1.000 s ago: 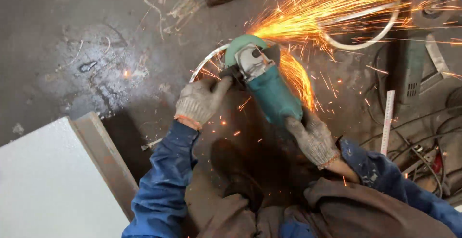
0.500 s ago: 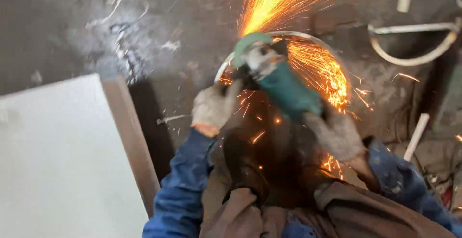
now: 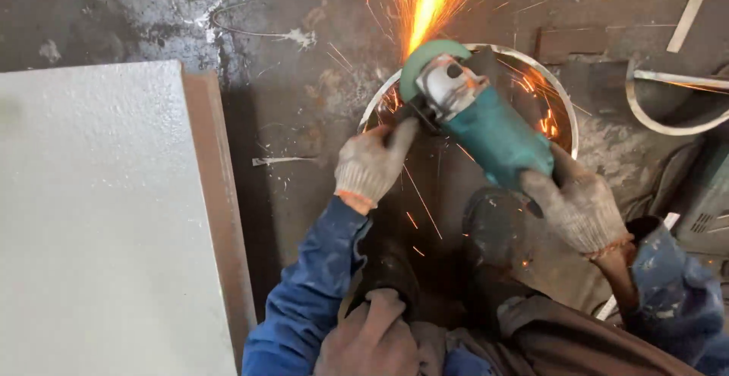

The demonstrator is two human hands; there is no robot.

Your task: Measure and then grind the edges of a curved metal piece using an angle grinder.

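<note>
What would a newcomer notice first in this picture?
First, the orange sparks shooting toward the top centre from the teal angle grinder. Both gloved hands hold it, left hand and right hand, over a metal ring. A large pale panel fills the left.

We get pretty flat, dim daylight here, with the sparks (image 3: 429, 0) blowing out to near white as the brightest spot. The pale panel (image 3: 99, 216) looks a bit washed out, and a dark shadow runs along its right edge. Focus is decent overall, only the spark streaks smear.
</note>
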